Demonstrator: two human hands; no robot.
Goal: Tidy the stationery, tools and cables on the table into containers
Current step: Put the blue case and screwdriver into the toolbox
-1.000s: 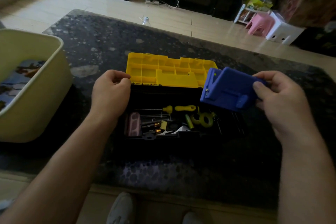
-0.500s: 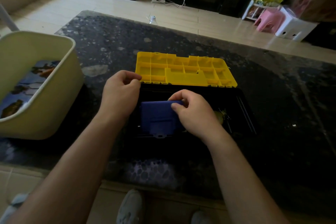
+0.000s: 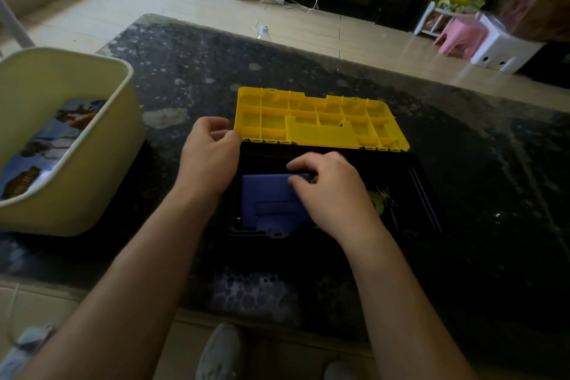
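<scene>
A black toolbox [image 3: 417, 194] stands open at the table's middle, its yellow compartment lid [image 3: 320, 129] laid back behind it. A blue plastic case [image 3: 268, 197] lies flat in the box's left half. My right hand [image 3: 333, 191] reaches into the box and grips the case's far right corner, thumb on top and fingers over the far edge. My left hand [image 3: 209, 160] sits at the box's back left corner, fingers curled, pinching the lid's left corner. A yellow-green tool [image 3: 378, 199] shows in the box's right half; the other contents are hidden.
A pale yellow bin [image 3: 92, 170] with a picture book [image 3: 46, 148] inside stands at the left, on the dark speckled table [image 3: 308, 65]. Beyond the table are tiled floor, a cable strip, dark cabinets and a pink stool [image 3: 459, 37].
My right hand brought the blue case from above the box's right side down into its left half, where it now covers the tools. The left hand stayed at the lid's corner.
</scene>
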